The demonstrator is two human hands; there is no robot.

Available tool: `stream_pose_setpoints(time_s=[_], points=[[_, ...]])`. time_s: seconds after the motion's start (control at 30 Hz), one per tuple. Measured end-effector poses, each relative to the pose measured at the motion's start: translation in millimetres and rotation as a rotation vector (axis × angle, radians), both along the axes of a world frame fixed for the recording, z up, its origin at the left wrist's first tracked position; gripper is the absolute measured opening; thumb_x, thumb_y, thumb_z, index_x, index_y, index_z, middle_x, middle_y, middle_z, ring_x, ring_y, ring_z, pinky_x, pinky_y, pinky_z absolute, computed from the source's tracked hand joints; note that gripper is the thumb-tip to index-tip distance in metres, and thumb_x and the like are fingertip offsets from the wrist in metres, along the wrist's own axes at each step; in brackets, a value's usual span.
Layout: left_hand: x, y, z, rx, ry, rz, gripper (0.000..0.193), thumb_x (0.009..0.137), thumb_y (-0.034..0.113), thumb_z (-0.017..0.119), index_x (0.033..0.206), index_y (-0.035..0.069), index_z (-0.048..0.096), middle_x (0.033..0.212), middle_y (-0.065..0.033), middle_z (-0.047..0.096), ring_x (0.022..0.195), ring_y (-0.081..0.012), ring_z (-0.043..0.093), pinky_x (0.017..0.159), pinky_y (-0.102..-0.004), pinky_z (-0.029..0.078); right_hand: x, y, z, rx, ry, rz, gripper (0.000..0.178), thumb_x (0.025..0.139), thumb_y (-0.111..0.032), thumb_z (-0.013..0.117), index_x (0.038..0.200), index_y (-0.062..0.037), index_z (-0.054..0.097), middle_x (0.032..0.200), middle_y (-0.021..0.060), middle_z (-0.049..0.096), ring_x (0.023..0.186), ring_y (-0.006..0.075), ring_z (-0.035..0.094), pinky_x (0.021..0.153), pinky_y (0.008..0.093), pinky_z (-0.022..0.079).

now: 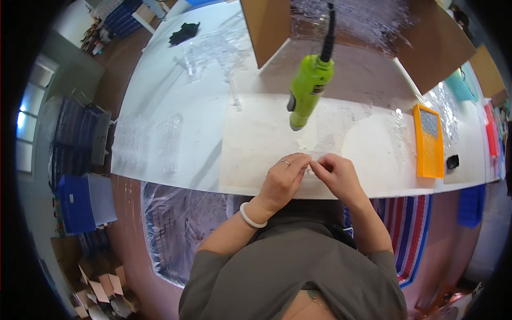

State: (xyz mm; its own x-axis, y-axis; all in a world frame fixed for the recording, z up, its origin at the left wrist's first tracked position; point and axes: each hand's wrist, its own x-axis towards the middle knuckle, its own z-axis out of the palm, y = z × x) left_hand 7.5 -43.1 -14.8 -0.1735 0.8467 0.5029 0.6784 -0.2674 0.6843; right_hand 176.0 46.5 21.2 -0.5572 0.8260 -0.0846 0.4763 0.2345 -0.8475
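My left hand (286, 178), with a ring and a white wrist band, is closed in a pinch near the table's front edge. Right beside it my right hand (337, 173) is also pinched, its fingertips meeting those of the left. Whatever lies between the fingertips is too small or too hidden to make out. Above and beyond both hands hangs a lime-green electric screwdriver (311, 88) on a black cord, its tip pointing down; neither hand touches it. Under the hands spreads the white worktable (256, 144).
An orange tray (429, 160) of small parts stands on the right, with a small black piece (453, 161) beside it. An open cardboard box (266, 32) holds clear plastic pieces at the back. Clear plastic parts (170, 141) lie on the left, a black cloth-like item (184, 33) farther back.
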Motion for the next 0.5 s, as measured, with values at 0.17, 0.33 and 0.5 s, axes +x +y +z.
stream_pose_setpoints(time_s=[0.17,0.33,0.5], points=[[-8,-6,18,-0.444,-0.786,-0.008,0.032,0.093,-0.001,0.071,0.125,-0.001,0.068,0.111,-0.0162,0.074,0.100,-0.0212,0.072,0.086,-0.0314,0.059,25,5,9,0.804,0.049,-0.059,0.016,0.084,-0.002,0.081,0.099,-0.0022,0.074,0.101,0.0135,0.068,0.096,0.0301,0.066,0.080,0.0385,0.054],[-24,0,2,-0.305,-0.094,-0.029,0.043,0.090,0.011,0.077,0.130,-0.001,0.066,0.114,-0.0176,0.071,0.113,-0.0281,0.065,0.094,-0.0355,0.054,40,9,-53,0.474,0.090,-0.053,0.019,0.084,0.000,0.078,0.103,-0.0037,0.075,0.105,0.0115,0.065,0.100,0.0302,0.060,0.085,0.0377,0.051],[-115,63,-5,-0.201,0.195,0.482,0.052,0.087,0.026,0.081,0.128,-0.002,0.065,0.119,-0.0206,0.065,0.112,-0.0376,0.061,0.097,-0.0461,0.049,32,9,-48,0.549,0.055,-0.020,0.016,0.085,0.001,0.077,0.100,-0.0039,0.075,0.099,0.0096,0.067,0.097,0.0294,0.060,0.084,0.0377,0.051]])
